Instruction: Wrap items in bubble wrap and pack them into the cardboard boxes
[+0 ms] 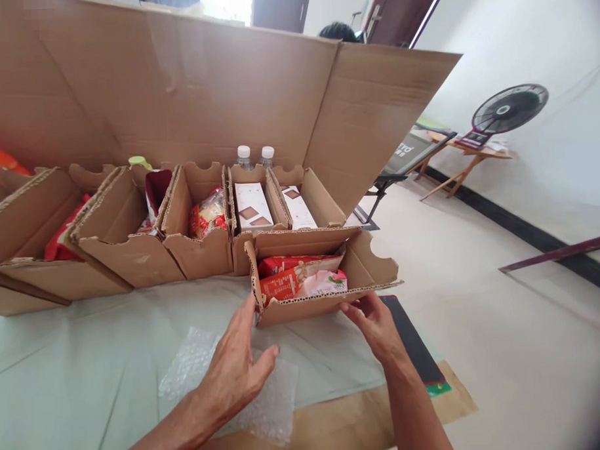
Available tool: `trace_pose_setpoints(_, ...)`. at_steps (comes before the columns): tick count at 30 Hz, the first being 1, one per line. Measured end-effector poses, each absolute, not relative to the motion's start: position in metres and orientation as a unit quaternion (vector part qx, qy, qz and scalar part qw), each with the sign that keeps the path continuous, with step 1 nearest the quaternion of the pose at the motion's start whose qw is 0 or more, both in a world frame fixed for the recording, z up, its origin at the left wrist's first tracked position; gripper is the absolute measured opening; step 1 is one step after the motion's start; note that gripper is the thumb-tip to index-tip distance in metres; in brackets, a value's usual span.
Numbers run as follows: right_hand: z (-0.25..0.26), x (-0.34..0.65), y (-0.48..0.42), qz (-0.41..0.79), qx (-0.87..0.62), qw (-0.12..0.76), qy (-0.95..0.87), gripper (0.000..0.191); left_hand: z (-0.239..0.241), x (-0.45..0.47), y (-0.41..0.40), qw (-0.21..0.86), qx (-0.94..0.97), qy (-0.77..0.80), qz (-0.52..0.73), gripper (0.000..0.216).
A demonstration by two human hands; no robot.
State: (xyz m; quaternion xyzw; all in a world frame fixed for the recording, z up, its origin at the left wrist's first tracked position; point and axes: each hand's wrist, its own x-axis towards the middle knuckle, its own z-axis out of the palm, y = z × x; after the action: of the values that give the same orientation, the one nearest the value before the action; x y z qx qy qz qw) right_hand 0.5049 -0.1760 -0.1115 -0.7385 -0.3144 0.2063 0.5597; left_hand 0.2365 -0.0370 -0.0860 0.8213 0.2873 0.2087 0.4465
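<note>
An open-topped cardboard box (307,309) sits turned crosswise in front of a row of similar boxes. Inside it lie red snack packets (280,285) and a white-and-pink packet (326,282). My left hand (238,358) rests its outstretched fingers against the box's left end, thumb spread wide. At the lower right front edge, my right hand (377,327) grips the same box, some of its fingertips hidden by the cardboard. Beneath my left hand, a sheet of bubble wrap (274,400) lies on the pale green cloth (127,342).
Cardboard bins (197,255) in a row hold a bagged snack (209,214), white cartons (253,203) and red packets. Two white-capped bottles (243,155) stand behind, before a tall cardboard panel (201,90). A dark flat board (415,342) lies at right; a fan (510,109) stands beyond.
</note>
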Motion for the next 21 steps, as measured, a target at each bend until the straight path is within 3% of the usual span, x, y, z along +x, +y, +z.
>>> trace_pose_setpoints(11,-0.119,0.488,-0.172,0.167,-0.724,0.596,-0.304,0.057,-0.104,0.22,-0.035,0.435,0.819,0.282,0.245,0.075)
trace_pose_setpoints(15,-0.126,0.456,-0.201,0.079,-0.768,0.602,-0.203,0.052,-0.107,0.186,-0.018,0.362,0.85,0.283,0.256,0.054)
trace_pose_setpoints(18,-0.13,0.422,-0.225,0.074,-0.8,0.55,-0.229,0.041,-0.109,0.148,0.001,0.268,0.869,0.316,0.27,0.037)
trace_pose_setpoints(21,-0.133,0.394,-0.231,0.068,-0.815,0.458,-0.348,0.031,-0.112,0.115,0.016,0.179,0.874,0.395,0.221,0.036)
